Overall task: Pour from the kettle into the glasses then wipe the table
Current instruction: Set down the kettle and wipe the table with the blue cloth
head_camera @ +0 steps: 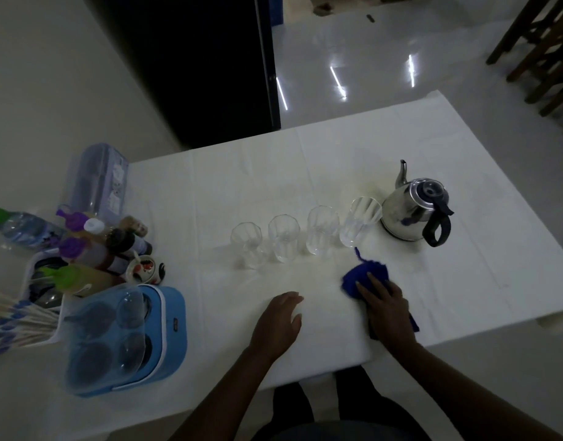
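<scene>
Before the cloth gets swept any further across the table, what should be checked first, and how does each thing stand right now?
1. Right hand flat on the blue cloth: ok.
2. Left hand resting on the table, off the cloth: ok.
3. Kettle upright, set down clear of the cloth: ok.
4. Four glasses upright in a row: ok.
5. Room between the cloth and the nearest glass: not ok, the cloth's tip lies just below it.
6. Water level in the glasses: cannot tell.
</scene>
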